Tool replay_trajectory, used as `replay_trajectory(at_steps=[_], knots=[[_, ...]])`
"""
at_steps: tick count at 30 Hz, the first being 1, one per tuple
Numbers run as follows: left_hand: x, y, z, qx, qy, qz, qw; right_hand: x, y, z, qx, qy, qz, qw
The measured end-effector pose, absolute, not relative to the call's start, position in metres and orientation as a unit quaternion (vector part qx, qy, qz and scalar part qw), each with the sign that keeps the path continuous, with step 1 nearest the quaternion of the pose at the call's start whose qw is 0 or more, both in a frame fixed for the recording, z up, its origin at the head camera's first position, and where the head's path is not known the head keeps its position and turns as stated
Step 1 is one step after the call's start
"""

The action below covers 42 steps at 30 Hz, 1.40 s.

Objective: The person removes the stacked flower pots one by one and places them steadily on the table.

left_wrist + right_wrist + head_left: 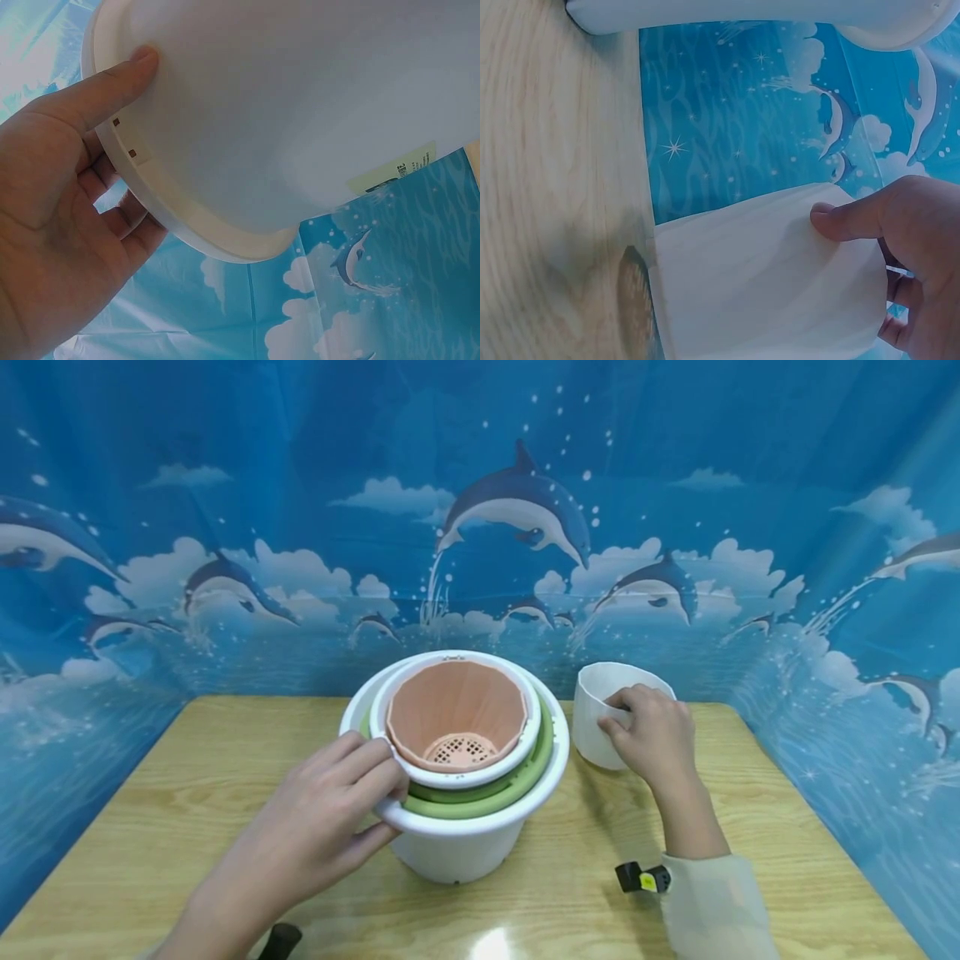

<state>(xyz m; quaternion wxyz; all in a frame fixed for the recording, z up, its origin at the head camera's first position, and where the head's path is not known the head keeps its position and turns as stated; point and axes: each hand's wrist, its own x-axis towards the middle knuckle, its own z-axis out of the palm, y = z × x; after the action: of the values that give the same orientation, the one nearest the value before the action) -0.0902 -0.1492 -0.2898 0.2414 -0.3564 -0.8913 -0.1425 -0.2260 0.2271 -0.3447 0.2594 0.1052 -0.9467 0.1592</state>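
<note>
Near the middle of the table stands a stack of nested flower pots: a large white pot [457,852] outside, a green pot [480,806] within it, a smaller white pot [528,739], and a pink-brown pot [457,697] with a perforated bottom innermost. My left hand [322,814] grips the stack's rim at its left side, thumb below on the outer wall [247,135]. To the right, a small white pot [592,727] is pinched at its rim by my right hand [660,735], the thumb [836,221] outside and fingers inside. That pot leans slightly; its base is near the tabletop.
The wooden table [247,752] ends at a blue dolphin-print curtain [337,543] behind and at both sides. A pale green label [397,169] is on the large pot's wall. A black device [641,878] sits by the right sleeve [716,902].
</note>
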Motion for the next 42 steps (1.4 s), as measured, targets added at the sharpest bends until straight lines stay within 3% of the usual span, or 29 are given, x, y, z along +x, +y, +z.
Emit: replay_trajectory(at_steps=[42], knots=[[-0.087,-0.148,-0.289,-0.340,-0.903,-0.126,0.231,-0.232,0.244,-0.349,0.024,-0.973,0.172,0.154]])
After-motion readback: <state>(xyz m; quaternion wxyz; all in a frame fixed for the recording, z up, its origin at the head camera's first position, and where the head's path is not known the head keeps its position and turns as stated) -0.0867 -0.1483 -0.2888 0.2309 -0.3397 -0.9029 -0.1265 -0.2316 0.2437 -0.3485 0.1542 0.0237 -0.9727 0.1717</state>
